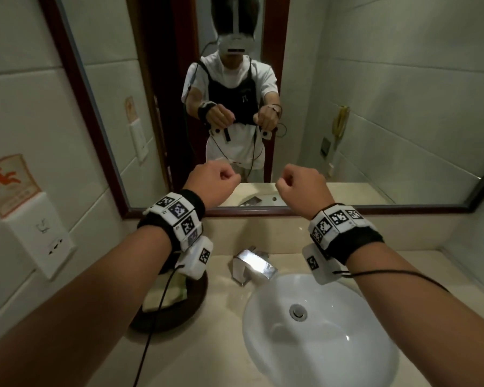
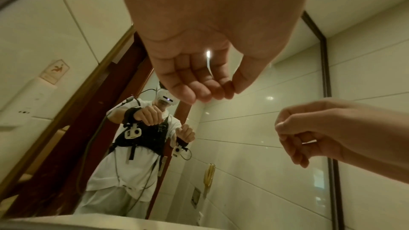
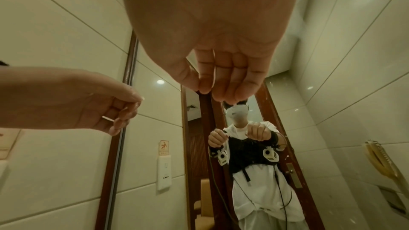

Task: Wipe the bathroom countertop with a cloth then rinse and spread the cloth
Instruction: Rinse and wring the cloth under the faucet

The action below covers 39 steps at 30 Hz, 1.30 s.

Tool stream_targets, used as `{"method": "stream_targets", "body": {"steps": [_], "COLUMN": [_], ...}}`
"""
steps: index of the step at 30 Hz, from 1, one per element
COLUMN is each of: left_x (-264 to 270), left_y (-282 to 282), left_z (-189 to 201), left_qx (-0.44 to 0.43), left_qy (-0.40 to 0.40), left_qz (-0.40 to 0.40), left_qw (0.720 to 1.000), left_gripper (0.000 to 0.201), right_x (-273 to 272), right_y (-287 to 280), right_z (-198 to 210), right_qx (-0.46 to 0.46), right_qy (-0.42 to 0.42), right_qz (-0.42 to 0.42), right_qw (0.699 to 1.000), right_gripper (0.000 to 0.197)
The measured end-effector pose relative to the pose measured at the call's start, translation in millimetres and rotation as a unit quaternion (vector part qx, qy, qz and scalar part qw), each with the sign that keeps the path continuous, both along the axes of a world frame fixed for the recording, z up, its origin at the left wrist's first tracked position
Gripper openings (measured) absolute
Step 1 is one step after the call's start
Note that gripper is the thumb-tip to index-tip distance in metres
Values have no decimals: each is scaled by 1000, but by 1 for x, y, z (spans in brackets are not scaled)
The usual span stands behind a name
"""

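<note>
A folded yellow-green cloth (image 1: 166, 293) lies on a dark round tray (image 1: 190, 305) at the left of the beige countertop (image 1: 215, 356), partly hidden under my left forearm. Both hands are raised in front of the mirror, well above the counter. My left hand (image 1: 215, 182) is curled into a loose fist; in the left wrist view its fingers (image 2: 199, 83) fold to the palm with the thumb at the forefinger tip. My right hand (image 1: 302, 185) is curled the same way, its fingers (image 3: 225, 78) folded in. I see nothing held in either hand.
A white oval basin (image 1: 313, 350) is sunk into the counter at the right, with a chrome faucet (image 1: 253, 265) behind it. A dark-framed mirror (image 1: 263, 107) fills the back wall and reflects the person. A wall socket (image 1: 51, 244) sits on the left tiles.
</note>
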State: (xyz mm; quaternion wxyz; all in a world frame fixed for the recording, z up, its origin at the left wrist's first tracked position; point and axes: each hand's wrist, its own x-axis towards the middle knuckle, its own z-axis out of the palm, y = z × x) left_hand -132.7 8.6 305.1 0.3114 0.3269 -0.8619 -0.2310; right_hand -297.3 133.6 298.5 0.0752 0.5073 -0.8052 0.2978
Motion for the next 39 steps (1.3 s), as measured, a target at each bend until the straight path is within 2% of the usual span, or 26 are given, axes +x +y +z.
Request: {"method": "stream_targets", "body": {"steps": [11, 15, 19, 24, 26, 28, 31, 34, 36, 39], "left_x": [3, 21, 48, 79, 86, 85, 80, 77, 76, 75], "left_y": [-1, -16, -38, -73, -86, -90, -100, -104, -104, -109], "left_z": [-65, -101, -143, -213, -240, -257, -286, -314, -325, -333], "left_qx": [54, 104, 151, 220, 239, 235, 195, 222, 220, 218], "left_qy": [-96, -160, -219, -317, -347, -370, -400, -426, -451, -464], "left_qz": [111, 148, 179, 195, 200, 197, 165, 185, 180, 167], "left_qw": [988, 970, 947, 902, 884, 877, 880, 857, 846, 842], "left_gripper": [20, 14, 9, 21, 32, 40, 34, 55, 62, 50], "right_x": [-26, -11, 26, 75, 91, 99, 107, 109, 107, 100], "right_y": [-23, -47, -79, -113, -128, -135, -147, -152, -155, -157], "right_z": [-77, -113, -155, -209, -232, -248, -269, -283, -289, -293], "right_qx": [95, 155, 203, 266, 301, 332, 364, 380, 388, 387], "right_qy": [-30, -41, -63, -77, -94, -103, -107, -107, -106, -118], "right_qz": [81, 107, 151, 187, 187, 183, 177, 173, 166, 160], "right_qw": [992, 981, 965, 942, 930, 920, 908, 903, 900, 900], "right_gripper": [13, 14, 22, 26, 29, 33, 36, 36, 35, 33]}}
